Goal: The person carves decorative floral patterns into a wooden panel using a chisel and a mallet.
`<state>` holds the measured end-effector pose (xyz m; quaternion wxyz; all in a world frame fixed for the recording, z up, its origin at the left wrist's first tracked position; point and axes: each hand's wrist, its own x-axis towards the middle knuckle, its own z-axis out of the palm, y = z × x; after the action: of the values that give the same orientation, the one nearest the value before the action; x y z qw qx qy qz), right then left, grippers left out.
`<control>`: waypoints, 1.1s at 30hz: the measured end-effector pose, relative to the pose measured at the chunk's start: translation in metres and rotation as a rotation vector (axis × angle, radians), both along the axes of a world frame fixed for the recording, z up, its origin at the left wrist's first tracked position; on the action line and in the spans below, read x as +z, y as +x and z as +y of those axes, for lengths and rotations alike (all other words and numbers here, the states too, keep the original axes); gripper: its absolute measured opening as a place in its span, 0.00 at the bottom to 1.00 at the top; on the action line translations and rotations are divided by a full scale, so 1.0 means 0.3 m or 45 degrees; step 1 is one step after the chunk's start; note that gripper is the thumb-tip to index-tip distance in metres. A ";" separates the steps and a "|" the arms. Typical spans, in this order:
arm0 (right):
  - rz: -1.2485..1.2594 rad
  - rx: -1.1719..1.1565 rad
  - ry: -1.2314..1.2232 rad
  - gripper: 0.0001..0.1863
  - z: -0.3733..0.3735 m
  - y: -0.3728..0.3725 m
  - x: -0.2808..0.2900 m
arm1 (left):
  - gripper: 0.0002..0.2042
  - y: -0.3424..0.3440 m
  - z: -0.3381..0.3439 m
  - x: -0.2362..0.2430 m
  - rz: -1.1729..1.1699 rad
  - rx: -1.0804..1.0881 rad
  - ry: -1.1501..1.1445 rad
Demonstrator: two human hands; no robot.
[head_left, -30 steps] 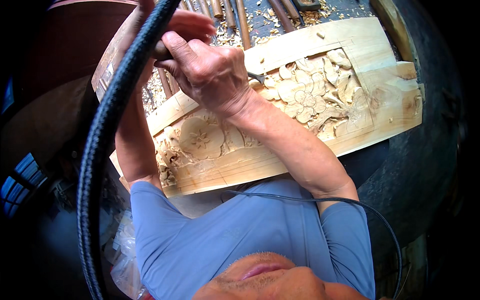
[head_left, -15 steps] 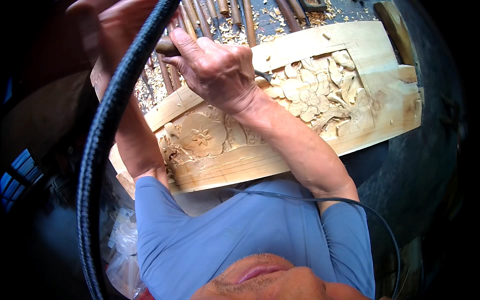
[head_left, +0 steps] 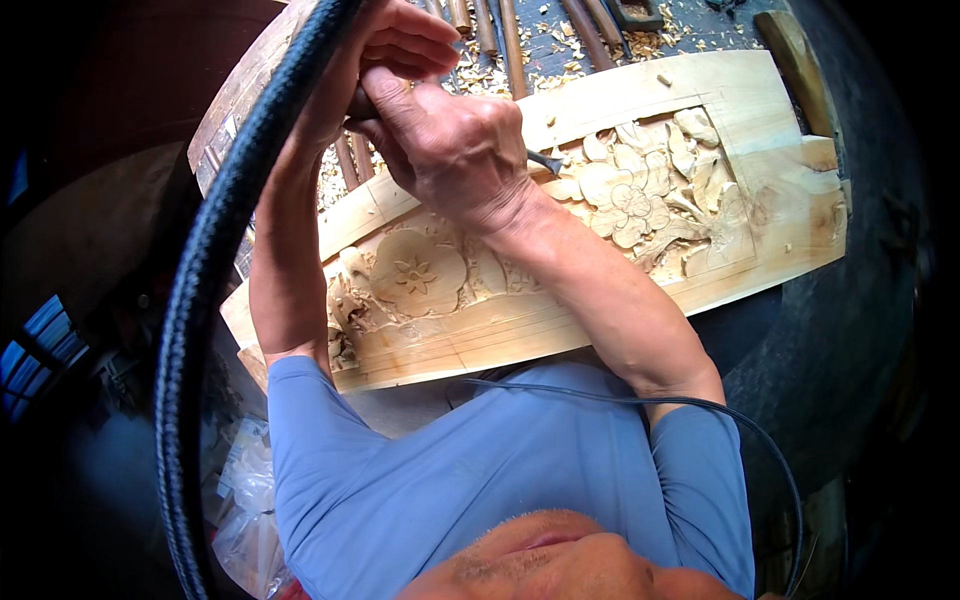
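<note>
My right hand (head_left: 450, 140) is wrapped round a carving gouge; the end of its wooden handle (head_left: 361, 104) shows at the thumb side. The gouge's dark metal blade (head_left: 545, 160) emerges beyond the hand, its tip at the carved relief. Against the handle end is my left hand (head_left: 405, 40), fingers stretched out and palm partly hidden by a black cable. Under both arms lies a pale carved wooden panel (head_left: 590, 335). A five-petalled flower (head_left: 632, 203) and leaves stand out on its right part, a rounded form with a small star-shaped flower (head_left: 415, 278) on its left.
Several wooden-handled tools (head_left: 512, 50) lie among wood shavings (head_left: 560, 45) behind the panel. A wooden block (head_left: 795, 65) stands at the far right. The thick black braided cable (head_left: 205, 250) crosses the left side. A clear plastic bag (head_left: 250, 525) sits at lower left.
My left hand has swung from the upper left, where it was blurred, rightward to the gouge's handle end. My right hand, the gouge and the panel appear slightly shifted to the right.
</note>
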<state>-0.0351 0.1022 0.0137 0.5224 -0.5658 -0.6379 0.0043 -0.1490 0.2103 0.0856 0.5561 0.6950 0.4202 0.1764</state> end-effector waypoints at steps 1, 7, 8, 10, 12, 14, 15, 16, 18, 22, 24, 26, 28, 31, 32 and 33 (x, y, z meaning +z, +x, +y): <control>-0.034 -0.012 -0.050 0.18 -0.007 -0.004 0.008 | 0.54 0.000 0.007 -0.023 -0.003 -0.001 0.004; -0.083 0.014 0.001 0.21 -0.024 -0.027 0.023 | 0.68 -0.247 0.170 0.087 -0.217 -0.056 0.015; -0.068 0.038 0.009 0.21 -0.022 -0.029 0.026 | 0.68 -0.267 0.181 0.118 -0.326 0.032 -0.030; -0.035 0.090 0.028 0.21 -0.017 -0.029 0.032 | 0.67 -0.257 0.192 0.108 -0.305 -0.132 0.005; 0.005 0.066 0.041 0.20 -0.010 -0.030 0.023 | 0.66 -0.224 0.193 0.110 -0.309 -0.216 0.023; 0.008 0.050 0.037 0.19 -0.009 -0.011 0.023 | 0.65 -0.180 0.183 0.168 -0.342 -0.221 0.034; 0.029 0.026 0.027 0.18 -0.004 -0.001 0.015 | 0.58 0.001 0.040 0.239 -0.374 0.109 0.165; 0.064 0.023 0.034 0.17 -0.002 0.000 0.022 | 0.59 0.016 0.035 0.223 -0.339 0.108 0.193; 0.109 0.031 0.031 0.16 -0.002 -0.001 0.037 | 0.60 0.023 0.047 0.156 -0.270 0.111 0.242; 0.116 -0.018 -0.002 0.14 -0.005 0.018 0.015 | 0.61 0.114 -0.015 0.118 0.014 -0.001 0.057; 0.114 0.009 -0.009 0.15 -0.004 0.008 0.025 | 0.61 0.118 -0.023 0.158 0.106 0.020 0.010; 0.150 0.009 -0.006 0.16 -0.003 0.004 0.034 | 0.62 0.082 0.002 0.181 -0.021 -0.041 0.059; 0.163 0.002 0.004 0.16 -0.005 0.007 0.037 | 0.62 -0.018 0.125 0.170 -0.085 -0.054 0.104; 0.085 0.022 -0.065 0.19 -0.011 0.011 0.009 | 0.63 0.056 0.043 0.057 0.052 -0.127 0.113; 0.064 -0.026 -0.059 0.20 -0.019 0.014 0.027 | 0.63 0.057 0.041 0.034 0.056 -0.141 0.105; 0.064 -0.019 -0.047 0.20 -0.016 0.008 0.022 | 0.63 0.053 0.045 0.019 0.060 -0.149 0.095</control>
<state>-0.0327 0.0973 0.0204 0.5279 -0.5797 -0.6201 0.0265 -0.1331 0.2238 0.0913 0.5291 0.7426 0.3851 0.1426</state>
